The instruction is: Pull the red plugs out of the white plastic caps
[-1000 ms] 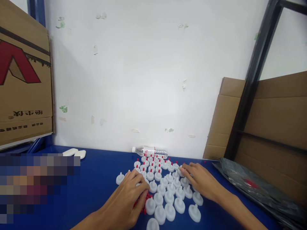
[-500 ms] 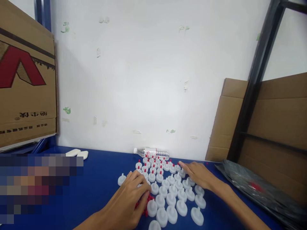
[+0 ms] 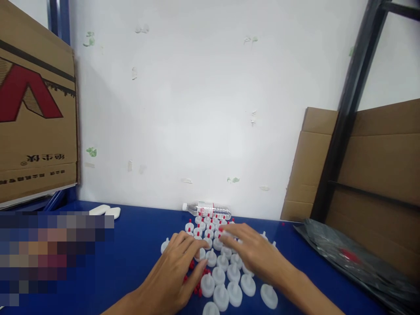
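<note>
Several white nozzle caps [image 3: 226, 284] stand in rows on the blue table [image 3: 138, 249]; the far rows [image 3: 200, 227] carry red tips. My left hand [image 3: 173, 275] rests at the left of the rows. Its fingers are bent and cupped over a small heap of loose red tips [image 3: 196, 288], and what they hold is hidden. My right hand [image 3: 254, 256] is smeared by motion. It reaches leftward over the middle rows, with its fingertips near a cap at the far side.
A clear water bottle [image 3: 207, 209] lies against the white wall. Two white oblong pieces [image 3: 105, 211] lie at the far left. A cardboard box [image 3: 33, 109] stands at the left. Cardboard sheets [image 3: 377, 166], a black frame post [image 3: 348, 113] and a black plastic bag [image 3: 354, 262] are at the right.
My right hand has swept left from the right edge of the rows to over their middle. My left hand has stayed on the red tips, its fingers stretched a little forward.
</note>
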{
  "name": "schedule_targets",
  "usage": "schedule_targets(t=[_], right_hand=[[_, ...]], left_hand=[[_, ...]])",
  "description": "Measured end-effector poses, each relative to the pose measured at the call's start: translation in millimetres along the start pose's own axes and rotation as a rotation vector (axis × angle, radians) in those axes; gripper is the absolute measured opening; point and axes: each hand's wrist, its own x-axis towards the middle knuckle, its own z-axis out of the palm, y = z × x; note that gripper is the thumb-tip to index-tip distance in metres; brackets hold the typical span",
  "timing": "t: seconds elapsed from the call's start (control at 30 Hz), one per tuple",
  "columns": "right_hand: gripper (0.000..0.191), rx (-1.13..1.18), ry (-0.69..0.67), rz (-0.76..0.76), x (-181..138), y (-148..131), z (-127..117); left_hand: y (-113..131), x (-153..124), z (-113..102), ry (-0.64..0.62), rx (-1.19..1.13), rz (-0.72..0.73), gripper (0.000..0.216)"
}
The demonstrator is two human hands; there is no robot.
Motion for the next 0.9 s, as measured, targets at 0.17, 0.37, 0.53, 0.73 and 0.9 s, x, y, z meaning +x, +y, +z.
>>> schedule_targets(t=[0.17, 0.37, 0.53, 0.73, 0.9], right_hand=[[0.013, -0.103, 0.171, -0.300, 23.2, -40.5, -3.7], [0.016, -0.113, 0.225, -0.325, 24.2, -38.8, -6.7], [0.017, -0.109, 0.247, -0.359, 25.0, -36.6, -7.9], [0.018, -0.132, 0.272, -0.343, 14.3, -19.6, -9.4], [0.025, -0.035, 0.128, 0.160, -9.1, 29.4, 3.7]], left_hand=[[-1.1, 2.5, -0.7, 0.041, 0.012, 0.001, 0.013], [1.0, 6.5, -6.2, -0.034, 0.017, 0.099, 0.027], [2.6, 6.3, -3.1, -0.006, -0.054, 0.025, 0.036], [-3.4, -6.4, 1.3, 0.204, -0.121, -0.029, 0.042], [-3.5, -2.2, -13.6, 0.140, -0.127, -0.076, 0.038]])
